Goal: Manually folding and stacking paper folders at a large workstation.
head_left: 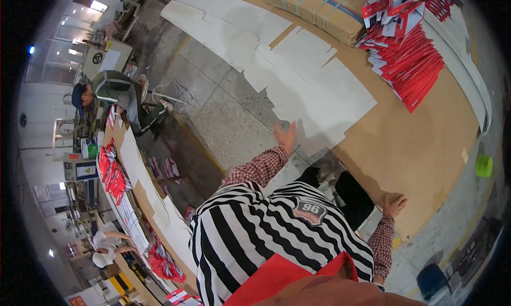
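left hand reaching far forward, fingers spread and loose, resting at the near edge of the white die-cut cardboard sheets, nothing grasped; right hand flat and open, pressing on the near edge of the brown cardboard board that carries those sheets; looks like the step of leaning over to take the nearest white sheet; next move probably calls for pinching its edge and sliding it off alone; further out, a stack of red flat cartons, a strapped brown box, a green tape roll
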Demonstrator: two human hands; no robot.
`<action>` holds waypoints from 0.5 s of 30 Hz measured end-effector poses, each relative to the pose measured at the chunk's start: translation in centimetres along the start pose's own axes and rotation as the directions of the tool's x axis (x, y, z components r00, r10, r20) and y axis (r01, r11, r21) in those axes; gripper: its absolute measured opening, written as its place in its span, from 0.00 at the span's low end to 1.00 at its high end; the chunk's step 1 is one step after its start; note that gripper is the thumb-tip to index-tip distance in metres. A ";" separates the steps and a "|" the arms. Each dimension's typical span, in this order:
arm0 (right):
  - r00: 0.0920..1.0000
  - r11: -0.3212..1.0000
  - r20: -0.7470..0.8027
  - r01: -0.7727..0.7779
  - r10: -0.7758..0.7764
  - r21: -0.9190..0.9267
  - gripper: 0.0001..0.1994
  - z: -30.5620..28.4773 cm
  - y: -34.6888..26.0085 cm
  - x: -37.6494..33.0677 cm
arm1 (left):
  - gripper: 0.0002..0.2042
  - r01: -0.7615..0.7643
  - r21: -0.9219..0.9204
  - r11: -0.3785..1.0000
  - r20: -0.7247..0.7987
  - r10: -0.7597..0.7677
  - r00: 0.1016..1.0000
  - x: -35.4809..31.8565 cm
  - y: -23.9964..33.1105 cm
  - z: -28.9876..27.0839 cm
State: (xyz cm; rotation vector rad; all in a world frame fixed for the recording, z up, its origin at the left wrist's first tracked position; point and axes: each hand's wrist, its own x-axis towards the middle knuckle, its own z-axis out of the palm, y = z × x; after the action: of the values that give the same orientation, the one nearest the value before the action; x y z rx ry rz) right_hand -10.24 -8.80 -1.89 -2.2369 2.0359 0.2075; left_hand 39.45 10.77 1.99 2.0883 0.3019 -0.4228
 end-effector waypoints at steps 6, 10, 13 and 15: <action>0.985 0.995 0.147 0.095 -0.092 -0.018 0.53 -2.0 -0.7 1.3 | 0.20 0.473 -0.622 0.625 0.483 -0.169 0.859 1.4 -2.4 1.2; 0.973 0.988 0.168 0.154 -0.156 0.027 0.53 -2.5 0.2 0.8 | 0.16 0.414 -0.640 0.647 0.381 -0.201 0.903 2.0 -4.4 3.0; 0.967 0.979 0.162 0.189 -0.199 0.072 0.48 -3.7 0.9 0.4 | 0.15 0.368 -0.617 0.695 0.399 -0.127 0.908 0.2 -3.2 2.0; 0.975 0.971 0.059 0.206 -0.215 0.124 0.45 -3.7 1.3 -0.3 | 0.30 0.403 -0.372 0.836 0.492 -0.190 0.849 -0.8 -2.6 1.8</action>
State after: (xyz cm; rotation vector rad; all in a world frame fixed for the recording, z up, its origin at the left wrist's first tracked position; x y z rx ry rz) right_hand -11.50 -9.24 1.81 -2.3145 1.7118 0.1429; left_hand 37.42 10.58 -0.57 1.4211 0.4234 -0.9065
